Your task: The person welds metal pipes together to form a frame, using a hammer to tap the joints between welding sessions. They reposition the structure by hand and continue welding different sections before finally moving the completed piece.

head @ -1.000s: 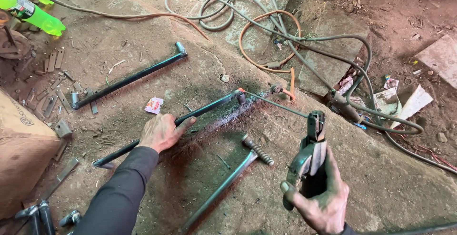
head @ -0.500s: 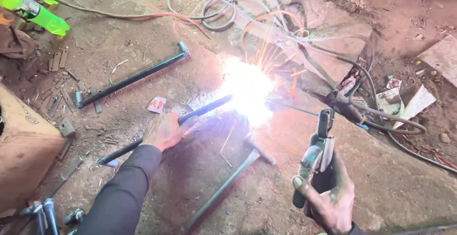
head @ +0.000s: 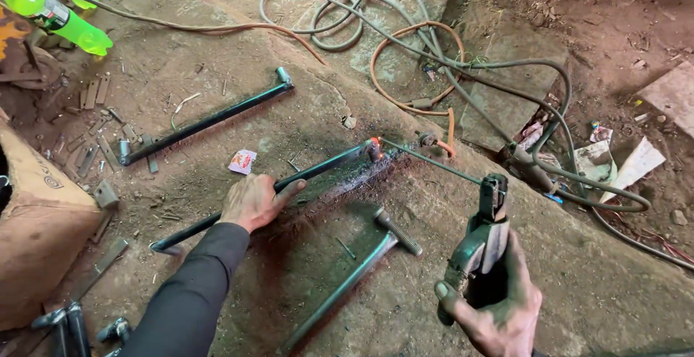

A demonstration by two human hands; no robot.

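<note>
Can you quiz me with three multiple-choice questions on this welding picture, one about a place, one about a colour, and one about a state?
1. Where does the left hand rest?
A. on the dark metal bar
B. on a bottle
C. on the cables

2. What colour are the plastic bottles at upper left?
A. red
B. bright green
C. white

3. How does the bar's welded end look?
A. wet
B. wrapped in tape
C. glowing orange

Answers: 1 A, the palm presses on the bar. 2 B, both are bright green. 3 C, the joint glows orange beside the rod tip of the electrode holder in the right hand.
</note>
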